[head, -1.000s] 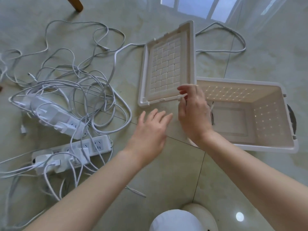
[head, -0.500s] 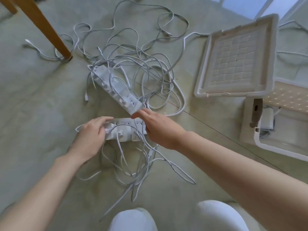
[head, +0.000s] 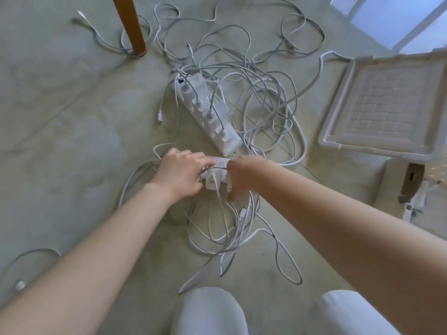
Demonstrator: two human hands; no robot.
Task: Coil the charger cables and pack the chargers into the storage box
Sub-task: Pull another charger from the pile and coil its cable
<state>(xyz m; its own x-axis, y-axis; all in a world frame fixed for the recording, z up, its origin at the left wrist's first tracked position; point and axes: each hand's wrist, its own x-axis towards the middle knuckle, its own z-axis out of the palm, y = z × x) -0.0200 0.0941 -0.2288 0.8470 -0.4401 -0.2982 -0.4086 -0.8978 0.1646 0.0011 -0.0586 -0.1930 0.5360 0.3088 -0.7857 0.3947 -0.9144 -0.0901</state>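
Observation:
A near white power strip (head: 219,175) lies on the floor with white chargers plugged in. My left hand (head: 181,171) grips its left end. My right hand (head: 238,180) curls round its right end, thumb below. A second power strip (head: 208,114) with several chargers lies just beyond, amid tangled white cables (head: 261,97). More cable loops (head: 225,228) lie under my hands. The white storage box (head: 396,184) is at the right edge, partly cut off, with a charger (head: 416,201) inside.
The box lid (head: 387,105) lies upside down at the right, beyond the box. A wooden furniture leg (head: 131,25) stands at the top left. My knees (head: 210,313) are at the bottom. Loose cable ends lie at the far left.
My hands left the box and lid and reached left to the near power strip. Both now hold it more closely, and the view has swung left and down.

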